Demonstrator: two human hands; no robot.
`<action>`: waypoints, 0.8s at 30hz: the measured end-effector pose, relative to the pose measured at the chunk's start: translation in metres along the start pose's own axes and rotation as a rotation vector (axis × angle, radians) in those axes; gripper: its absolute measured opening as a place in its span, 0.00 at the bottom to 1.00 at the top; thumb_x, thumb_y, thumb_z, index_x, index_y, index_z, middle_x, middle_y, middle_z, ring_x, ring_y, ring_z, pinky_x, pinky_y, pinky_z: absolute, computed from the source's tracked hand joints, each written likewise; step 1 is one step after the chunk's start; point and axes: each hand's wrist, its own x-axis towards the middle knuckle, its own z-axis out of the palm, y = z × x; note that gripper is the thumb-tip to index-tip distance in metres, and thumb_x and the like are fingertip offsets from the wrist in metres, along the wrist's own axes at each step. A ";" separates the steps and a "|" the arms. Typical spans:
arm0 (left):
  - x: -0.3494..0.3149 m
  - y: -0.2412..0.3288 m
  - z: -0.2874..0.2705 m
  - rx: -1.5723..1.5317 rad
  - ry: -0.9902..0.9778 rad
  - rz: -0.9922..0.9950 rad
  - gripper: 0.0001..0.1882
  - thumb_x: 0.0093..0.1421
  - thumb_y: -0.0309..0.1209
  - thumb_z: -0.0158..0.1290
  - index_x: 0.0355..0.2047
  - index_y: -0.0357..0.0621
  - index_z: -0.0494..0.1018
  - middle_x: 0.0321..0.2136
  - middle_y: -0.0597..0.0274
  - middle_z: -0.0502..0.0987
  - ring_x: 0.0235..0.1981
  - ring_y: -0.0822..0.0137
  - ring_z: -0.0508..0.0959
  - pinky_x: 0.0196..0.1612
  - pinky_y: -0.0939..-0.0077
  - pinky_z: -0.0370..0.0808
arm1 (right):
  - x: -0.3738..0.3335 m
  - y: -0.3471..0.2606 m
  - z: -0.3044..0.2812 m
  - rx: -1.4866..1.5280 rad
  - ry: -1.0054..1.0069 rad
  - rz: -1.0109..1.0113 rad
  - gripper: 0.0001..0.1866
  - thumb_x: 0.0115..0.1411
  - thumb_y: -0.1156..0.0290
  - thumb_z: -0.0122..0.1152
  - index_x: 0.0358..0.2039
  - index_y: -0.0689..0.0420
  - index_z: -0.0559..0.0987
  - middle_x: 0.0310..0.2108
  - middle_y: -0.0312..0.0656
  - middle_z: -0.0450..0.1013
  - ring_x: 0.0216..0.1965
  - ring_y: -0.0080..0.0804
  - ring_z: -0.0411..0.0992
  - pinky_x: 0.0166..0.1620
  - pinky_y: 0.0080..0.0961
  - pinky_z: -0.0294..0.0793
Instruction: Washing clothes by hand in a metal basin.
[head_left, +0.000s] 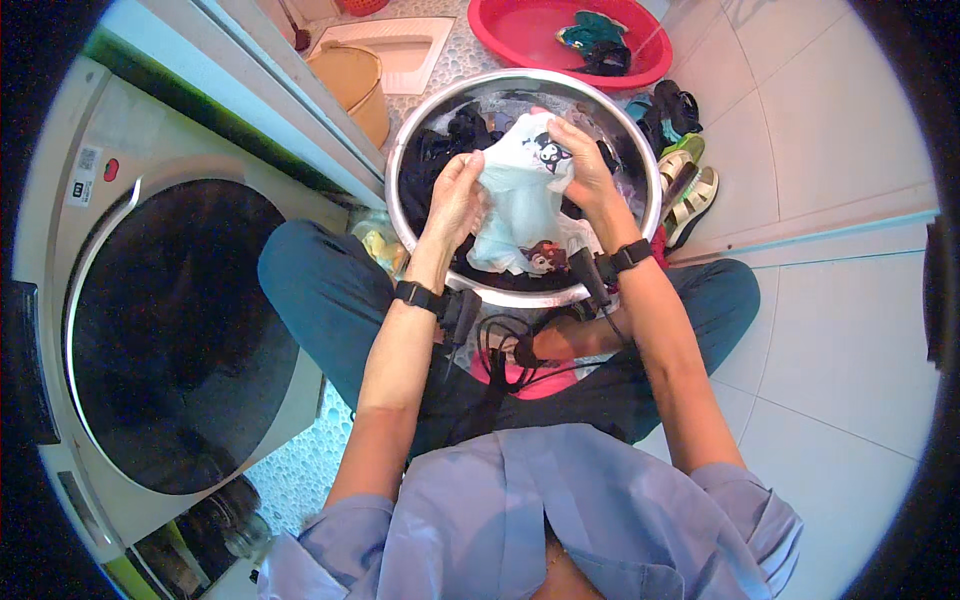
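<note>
A large round metal basin (397, 205) stands between my knees, with dark wet clothes (425, 150) soaking in it. Above it, both my hands stretch out a wet white garment (525, 205) printed with cartoon figures; its exact kind is hard to tell. My left hand (460, 195) pinches its left edge, thumb on top. On the upper right edge my right hand (585, 165) has its fingers closed round the cloth. The garment's lower part hangs in folds over the dark clothes.
A front-loading washing machine (185, 335) fills the left side. Beyond the basin are a red plastic tub (655, 60) holding dark clothes, a tan bucket (350, 85) and a squat toilet (420, 60). Shoes (692, 205) line the tiled right wall. Black cables (500, 345) hang below my wrists.
</note>
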 end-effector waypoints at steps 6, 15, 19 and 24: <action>0.013 -0.031 -0.022 -0.216 0.093 -0.256 0.23 0.61 0.53 0.40 0.31 0.46 0.70 0.25 0.67 0.73 0.28 0.69 0.74 0.34 0.70 0.72 | -0.028 0.060 0.076 -1.338 -0.366 -0.626 0.13 0.57 0.65 0.51 0.26 0.61 0.79 0.22 0.47 0.73 0.23 0.35 0.72 0.29 0.25 0.71; 0.011 -0.040 -0.007 -0.681 0.145 -0.341 0.12 0.57 0.40 0.46 0.33 0.47 0.72 0.29 0.59 0.77 0.31 0.60 0.78 0.38 0.62 0.75 | 0.009 0.084 0.031 -1.796 -0.037 -0.626 0.20 0.57 0.60 0.45 0.15 0.56 0.76 0.16 0.49 0.72 0.20 0.48 0.72 0.27 0.42 0.72; -0.025 -0.029 -0.007 -0.434 0.137 -0.025 0.04 0.49 0.36 0.52 0.23 0.56 0.75 0.24 0.62 0.77 0.27 0.69 0.78 0.30 0.69 0.75 | -0.006 0.103 0.041 -1.855 -0.345 -0.502 0.12 0.54 0.65 0.53 0.24 0.62 0.77 0.23 0.47 0.73 0.27 0.41 0.72 0.32 0.36 0.70; 0.007 -0.031 0.016 -0.625 0.165 -0.458 0.11 0.57 0.39 0.44 0.29 0.47 0.72 0.25 0.61 0.77 0.29 0.62 0.78 0.34 0.64 0.77 | 0.018 0.074 0.006 -1.775 0.086 -0.565 0.17 0.55 0.61 0.50 0.14 0.56 0.75 0.15 0.49 0.70 0.19 0.47 0.72 0.24 0.42 0.69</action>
